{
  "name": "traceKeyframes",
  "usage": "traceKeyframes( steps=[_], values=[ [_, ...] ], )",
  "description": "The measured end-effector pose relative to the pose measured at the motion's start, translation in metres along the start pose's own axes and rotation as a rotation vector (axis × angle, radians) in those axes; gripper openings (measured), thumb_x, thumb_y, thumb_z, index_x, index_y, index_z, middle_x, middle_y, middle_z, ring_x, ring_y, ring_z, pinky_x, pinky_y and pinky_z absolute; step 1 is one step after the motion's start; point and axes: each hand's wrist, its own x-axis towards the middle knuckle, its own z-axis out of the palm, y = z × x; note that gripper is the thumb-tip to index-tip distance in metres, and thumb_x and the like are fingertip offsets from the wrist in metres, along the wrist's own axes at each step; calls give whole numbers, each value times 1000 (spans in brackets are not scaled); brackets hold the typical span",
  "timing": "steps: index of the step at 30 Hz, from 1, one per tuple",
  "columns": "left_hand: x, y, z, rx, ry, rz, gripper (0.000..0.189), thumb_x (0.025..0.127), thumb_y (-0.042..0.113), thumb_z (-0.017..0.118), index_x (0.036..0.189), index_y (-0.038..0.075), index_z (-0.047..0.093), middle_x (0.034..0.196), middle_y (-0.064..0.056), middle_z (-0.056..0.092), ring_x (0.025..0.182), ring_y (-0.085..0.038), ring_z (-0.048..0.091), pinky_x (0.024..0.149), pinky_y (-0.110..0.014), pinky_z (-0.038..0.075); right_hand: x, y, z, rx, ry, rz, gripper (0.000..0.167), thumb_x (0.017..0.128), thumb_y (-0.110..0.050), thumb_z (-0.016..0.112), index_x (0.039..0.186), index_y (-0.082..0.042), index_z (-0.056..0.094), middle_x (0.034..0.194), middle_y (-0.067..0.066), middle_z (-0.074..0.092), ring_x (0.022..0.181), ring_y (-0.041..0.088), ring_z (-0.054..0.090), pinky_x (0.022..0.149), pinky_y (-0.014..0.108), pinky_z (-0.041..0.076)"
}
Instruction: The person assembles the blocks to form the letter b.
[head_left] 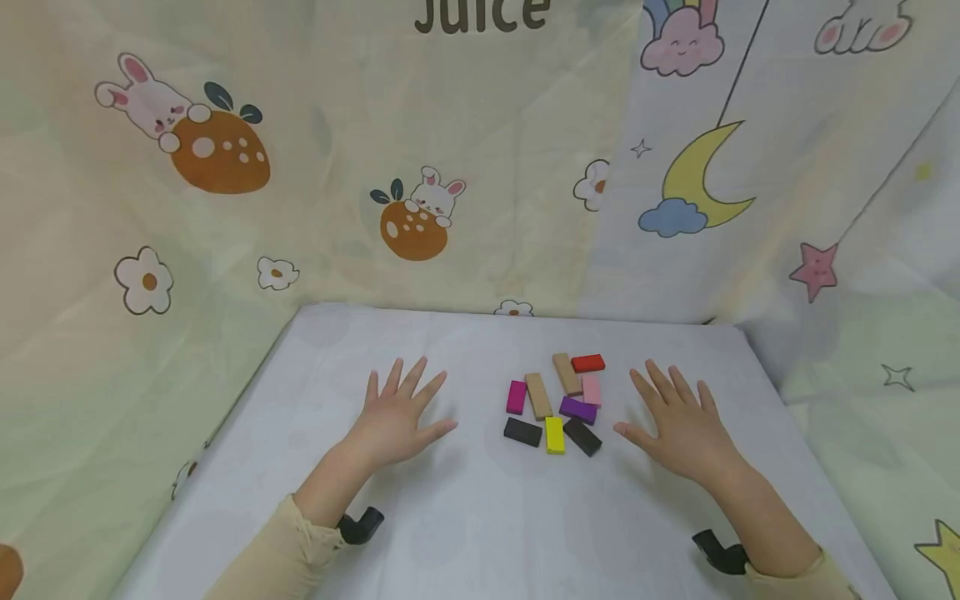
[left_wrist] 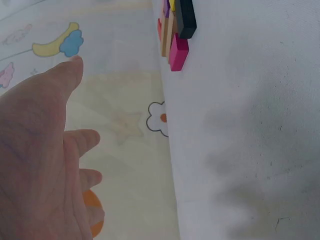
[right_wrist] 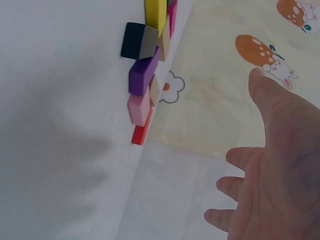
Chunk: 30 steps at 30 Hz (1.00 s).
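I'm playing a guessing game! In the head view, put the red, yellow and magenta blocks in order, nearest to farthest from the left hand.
1. Magenta block: on the left side, toward the left hand.
2. Yellow block: front middle.
3. Red block: back right.

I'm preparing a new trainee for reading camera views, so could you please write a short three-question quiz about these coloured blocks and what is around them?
1. In the head view, which block lies between the left black block and the right black block?
2. How many tan blocks are on the white tabletop?
3. True or false: the left grip and the right grip both have spread fingers and hold no block.

Key:
1. The yellow block.
2. Two.
3. True.
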Motion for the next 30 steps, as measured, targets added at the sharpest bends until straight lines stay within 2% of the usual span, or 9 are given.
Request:
traceKeyframes(
  steps=[6,10,14,16,22,26,30],
  values=[
    [1,1,1,-13,1,9,82,88,80,38,156,35,26,167,-5,15,153,-41,8,117,-72,3,1,1,7,18,-12,-4,100,85,-82,40,158,-14,23,163,21,18,146,51,16,113,76,5],
    [3,-1,8,-44,7,17,84,87,82,34,156,35,28,166,-5,17,153,-40,9,117,-70,6,2,1,13,39,-4,-22,92,89,-70,53,156,-12,29,161,22,24,143,51,25,113,73,15],
    [7,-1,22,-87,2,22,85,87,84,31,156,34,30,166,-4,19,153,-38,11,119,-68,7,1,-3,21,83,20,-31,81,90,-54,64,152,-10,37,156,22,34,137,48,37,110,69,31],
    [9,0,30,-121,4,31,83,88,81,35,155,32,33,165,-5,23,153,-38,14,119,-68,10,0,-6,24,117,28,-28,75,91,-48,65,150,-10,41,153,22,39,134,47,41,107,67,37],
    [13,11,55,-246,30,81,70,95,62,51,151,20,43,157,-10,38,147,-40,29,119,-61,22,-1,-19,38,212,19,-1,59,93,-42,64,143,-12,51,143,18,52,131,42,48,103,62,44],
    [14,20,72,-335,24,88,66,96,59,50,149,21,44,155,-6,43,146,-33,35,119,-53,29,-1,-24,47,279,8,0,52,95,-40,63,139,-13,56,137,14,57,120,35,57,98,56,51],
    [15,26,83,-416,11,78,64,97,61,47,149,23,45,153,-4,44,145,-27,37,118,-49,32,-1,-27,53,344,7,2,47,94,-36,66,135,-12,59,130,11,61,104,26,63,87,47,58]
  ],
)
